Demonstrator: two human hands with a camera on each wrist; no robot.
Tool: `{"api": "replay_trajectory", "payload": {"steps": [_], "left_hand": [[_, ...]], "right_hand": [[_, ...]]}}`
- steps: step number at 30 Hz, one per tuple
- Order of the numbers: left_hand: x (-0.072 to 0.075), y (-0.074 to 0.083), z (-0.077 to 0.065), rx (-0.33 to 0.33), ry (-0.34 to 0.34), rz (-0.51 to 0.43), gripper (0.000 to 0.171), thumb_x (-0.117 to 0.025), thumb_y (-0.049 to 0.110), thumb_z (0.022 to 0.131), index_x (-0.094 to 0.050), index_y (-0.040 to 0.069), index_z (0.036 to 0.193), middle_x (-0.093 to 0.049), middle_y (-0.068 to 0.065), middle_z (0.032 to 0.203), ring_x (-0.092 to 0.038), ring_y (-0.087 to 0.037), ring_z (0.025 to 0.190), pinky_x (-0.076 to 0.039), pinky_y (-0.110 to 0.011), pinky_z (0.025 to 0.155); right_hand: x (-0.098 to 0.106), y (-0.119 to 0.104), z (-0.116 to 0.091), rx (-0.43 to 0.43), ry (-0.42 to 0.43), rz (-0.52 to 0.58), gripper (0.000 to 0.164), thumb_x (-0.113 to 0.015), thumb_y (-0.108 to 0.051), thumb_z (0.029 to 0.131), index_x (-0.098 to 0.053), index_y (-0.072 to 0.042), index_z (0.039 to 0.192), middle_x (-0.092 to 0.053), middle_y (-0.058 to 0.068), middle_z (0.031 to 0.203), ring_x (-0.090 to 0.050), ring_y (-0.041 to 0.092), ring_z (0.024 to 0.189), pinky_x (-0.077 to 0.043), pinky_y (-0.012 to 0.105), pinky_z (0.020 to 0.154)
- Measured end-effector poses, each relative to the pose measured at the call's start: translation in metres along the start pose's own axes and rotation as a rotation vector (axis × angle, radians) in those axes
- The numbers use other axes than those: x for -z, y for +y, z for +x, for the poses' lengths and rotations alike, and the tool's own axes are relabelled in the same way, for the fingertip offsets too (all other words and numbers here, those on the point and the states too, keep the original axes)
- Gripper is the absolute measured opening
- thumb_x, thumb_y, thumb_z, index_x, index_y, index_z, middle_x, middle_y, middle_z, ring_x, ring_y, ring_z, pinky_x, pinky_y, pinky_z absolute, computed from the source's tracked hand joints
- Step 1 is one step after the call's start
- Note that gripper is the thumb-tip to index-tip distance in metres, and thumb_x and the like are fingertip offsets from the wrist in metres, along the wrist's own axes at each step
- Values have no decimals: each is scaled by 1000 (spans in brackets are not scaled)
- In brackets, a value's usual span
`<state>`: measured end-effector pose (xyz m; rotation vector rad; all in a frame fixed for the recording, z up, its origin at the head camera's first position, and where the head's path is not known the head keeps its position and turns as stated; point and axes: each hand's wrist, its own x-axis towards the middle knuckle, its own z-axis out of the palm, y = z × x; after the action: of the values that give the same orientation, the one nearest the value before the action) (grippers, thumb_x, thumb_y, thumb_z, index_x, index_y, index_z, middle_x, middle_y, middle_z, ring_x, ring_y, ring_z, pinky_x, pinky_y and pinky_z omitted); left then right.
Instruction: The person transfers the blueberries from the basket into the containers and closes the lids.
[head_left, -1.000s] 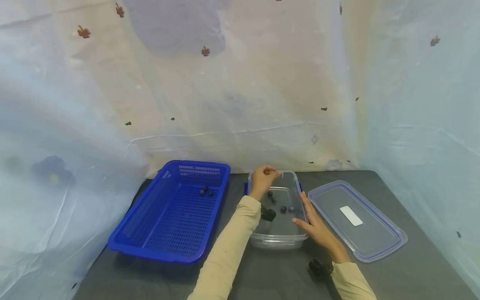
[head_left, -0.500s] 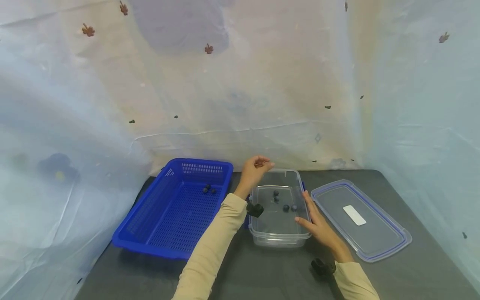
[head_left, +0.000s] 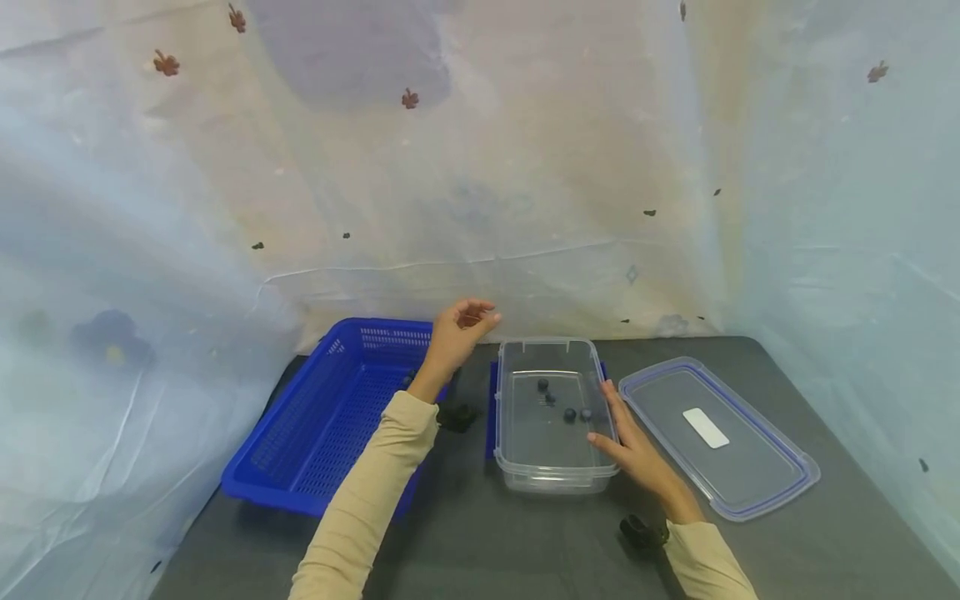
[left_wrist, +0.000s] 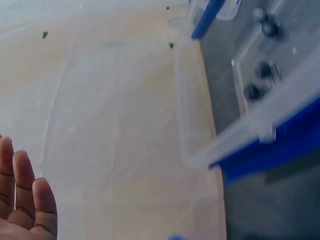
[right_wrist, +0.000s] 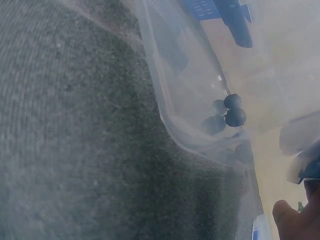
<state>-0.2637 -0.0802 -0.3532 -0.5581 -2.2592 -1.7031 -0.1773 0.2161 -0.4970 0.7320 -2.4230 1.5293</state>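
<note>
Balls [head_left: 570, 415], small and dark blue, lie in a clear rectangular plastic container [head_left: 532, 437], others in a blue perforated plastic basket [head_left: 307, 446]. The left hand [head_left: 456, 337] hovers near the basket's far-right corner, fingers loosely curved, holding nothing visible; the right hand [head_left: 636, 447], fingers straight, rests against the container's right side.

Left hand [left_wrist: 27, 212] at lower left, pale sheet [left_wrist: 110, 125] behind, clear container [left_wrist: 250, 131] at upper right holding four dark balls [left_wrist: 262, 70] (slightly blurred), blue side flap [left_wrist: 285, 142], grey surface [left_wrist: 270, 210].

Container [head_left: 557, 481] between basket [head_left: 322, 425] and lid [head_left: 738, 467]
</note>
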Motion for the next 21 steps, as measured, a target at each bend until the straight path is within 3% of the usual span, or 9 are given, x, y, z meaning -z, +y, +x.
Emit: {"api": "replay_trajectory", "payload": {"steps": [5,13,19,21], "left_hand": [[29,-1,-5,-19,3,15,29,-70,24,91,-67,5,113,-64,-10,98,-59,-24,95,-47,-40,82],[72,-4,-15,43,49,45,31,-66,19,95,-62,2,121,-60,-18,107,-55,-29,101,-44,-41,86],[92,14,-31,73,85,101,29,-63,10,95,-61,-5,120,-59,-23,106,-54,-30,98,-44,-39,84],[99,13,-35,81,94,114,29,-62,11,96,-61,-6,120,-59,-22,106,-54,-27,97,-44,-36,83]], "right_hand": [[0,0,0,-8,6,-13,81,-62,-11,90,-13,3,153,-4,26,157,-1,49,141,-7,73,101],[1,-5,-2,-42,38,-94,76,-62,-18,93,-18,0,153,-13,25,157,-11,49,140,-13,70,103],[3,-10,-6,-59,37,-171,81,-65,-24,92,-17,0,153,-13,23,157,-13,48,140,-16,68,103],[3,-13,-8,-50,15,-186,86,-68,-25,90,-15,1,153,-11,22,158,-12,48,140,-16,69,103]]}}
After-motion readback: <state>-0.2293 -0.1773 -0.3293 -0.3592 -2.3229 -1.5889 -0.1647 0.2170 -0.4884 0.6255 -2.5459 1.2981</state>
